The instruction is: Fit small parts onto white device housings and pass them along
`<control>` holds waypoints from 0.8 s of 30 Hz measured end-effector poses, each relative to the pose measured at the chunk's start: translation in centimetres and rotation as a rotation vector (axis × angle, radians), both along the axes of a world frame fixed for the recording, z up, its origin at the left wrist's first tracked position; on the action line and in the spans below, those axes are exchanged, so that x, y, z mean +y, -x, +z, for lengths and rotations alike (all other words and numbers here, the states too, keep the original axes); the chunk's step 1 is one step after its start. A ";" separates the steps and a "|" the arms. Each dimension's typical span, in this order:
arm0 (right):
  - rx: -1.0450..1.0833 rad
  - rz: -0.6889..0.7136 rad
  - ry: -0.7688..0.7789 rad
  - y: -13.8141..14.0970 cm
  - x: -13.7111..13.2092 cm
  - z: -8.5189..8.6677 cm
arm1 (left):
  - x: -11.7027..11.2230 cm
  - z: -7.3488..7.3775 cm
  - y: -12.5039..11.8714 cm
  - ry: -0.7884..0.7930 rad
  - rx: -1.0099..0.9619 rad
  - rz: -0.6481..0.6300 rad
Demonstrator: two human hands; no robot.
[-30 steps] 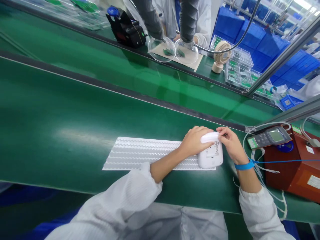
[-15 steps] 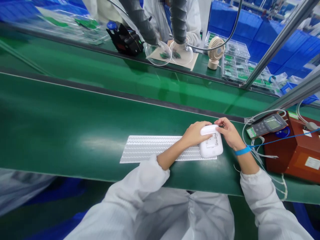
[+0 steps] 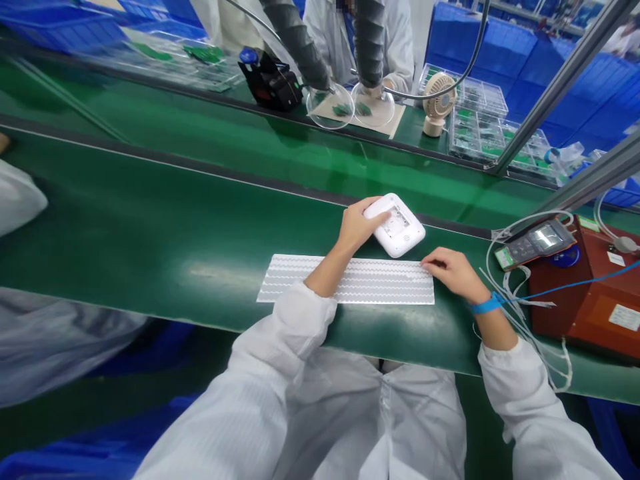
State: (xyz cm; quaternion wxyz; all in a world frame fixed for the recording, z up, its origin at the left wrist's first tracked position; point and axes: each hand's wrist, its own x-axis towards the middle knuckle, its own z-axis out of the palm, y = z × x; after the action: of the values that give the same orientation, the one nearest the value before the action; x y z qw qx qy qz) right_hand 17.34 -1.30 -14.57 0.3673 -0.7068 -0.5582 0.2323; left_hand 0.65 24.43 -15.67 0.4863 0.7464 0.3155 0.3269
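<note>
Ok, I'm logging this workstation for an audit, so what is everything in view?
device: one, white, beyond the sheet, in the left hand
sheet: one, white, ribbed, flat on the belt
belt: one, green, across the view
meter: one, grey, on the box
box: one, red-brown, right edge
fan: one, beige, far bench
lenses: two, clear, far bench, before a co-worker
trays: several, clear, right of the fan
wrist strap: one, blue, right wrist
left hand: grips the device
right hand: fingertips on the sheet's right end
</note>
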 end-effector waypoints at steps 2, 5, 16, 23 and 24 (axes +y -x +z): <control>-0.076 0.099 0.000 1.3 0.3 -0.6 | 0.3 -0.7 -0.1 -0.012 0.006 0.013; -0.178 0.181 0.012 2.4 0.6 -1.6 | 0.1 -1.6 -0.5 -0.048 0.019 0.020; -0.368 0.271 0.082 2.4 1.0 -1.7 | -0.1 -2.6 -1.2 -0.067 -0.024 0.020; -0.404 0.250 0.133 3.1 1.9 -1.2 | 0.2 -3.3 -1.5 -0.074 -0.057 0.018; -0.420 0.254 0.139 3.2 1.8 -1.1 | 0.2 -3.3 -1.6 -0.080 -0.056 0.026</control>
State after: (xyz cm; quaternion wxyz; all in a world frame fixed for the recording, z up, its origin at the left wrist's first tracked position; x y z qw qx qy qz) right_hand 14.10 0.50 -15.68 0.1618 -0.6872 -0.6893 0.1625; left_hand 2.23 24.60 -18.98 0.4607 0.7515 0.2980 0.3663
